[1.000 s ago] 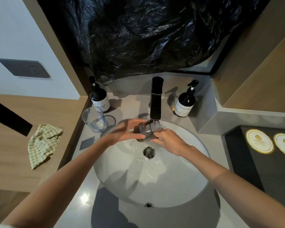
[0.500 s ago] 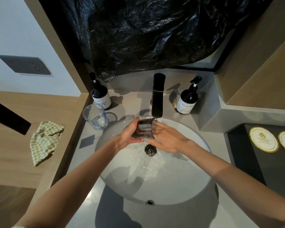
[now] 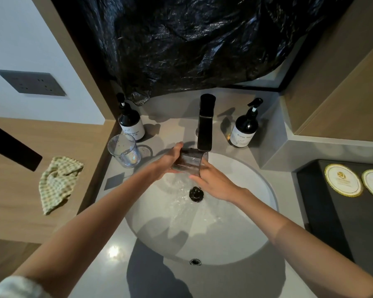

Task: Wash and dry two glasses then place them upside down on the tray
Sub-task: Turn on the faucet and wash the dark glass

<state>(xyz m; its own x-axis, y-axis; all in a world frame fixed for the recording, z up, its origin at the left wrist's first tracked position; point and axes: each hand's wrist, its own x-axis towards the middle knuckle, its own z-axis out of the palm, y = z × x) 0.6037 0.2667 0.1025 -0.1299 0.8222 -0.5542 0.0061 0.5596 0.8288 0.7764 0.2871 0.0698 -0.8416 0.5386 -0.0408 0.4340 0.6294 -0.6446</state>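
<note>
Drinking glass (image 3: 190,162) is held sideways under the black faucet (image 3: 205,123), over the basin (image 3: 256,211) w/ water running. Left hand (image 3: 166,163) is curled round its base end; right hand (image 3: 213,181) cups the rim end, fingers partly open against the wall. Judging by look: rigid, light, fragile, slick when wet, so grip the side wall w/ both hands, not the rim. 2nd glass (image 3: 124,153) stands upright on the counter, left of the basin; checked cloth (image 3: 58,181) and tray (image 3: 323,203) wait.

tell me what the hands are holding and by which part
Both hold one glass under the faucet: the left hand wraps its side, and the right hand grips the other end.
</note>
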